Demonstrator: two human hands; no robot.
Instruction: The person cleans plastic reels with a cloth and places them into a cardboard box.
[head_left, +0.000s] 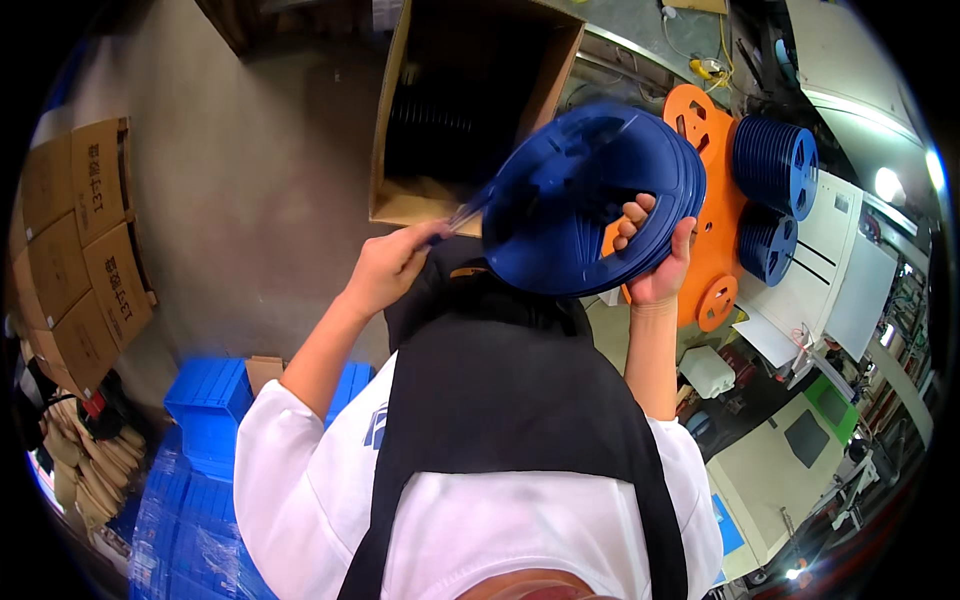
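My right hand grips a stack of blue plastic reel discs in front of my chest. Its fingertips come through a cut-out in the discs and the thumb lies on the outer rim. To the left of the stack, my left hand is closed in a pinch. A thin, blurred, dark-blue and shiny edge runs from those fingers toward the discs; I cannot tell what it belongs to. Beyond my hands stands an open cardboard box, its dark inside showing a row of thin ridged edges.
An orange surface on the right carries orange discs, with two blue disc stacks beside it. Printed cartons are piled at the left. Blue bins stand lower left, and a light-coloured workbench lower right.
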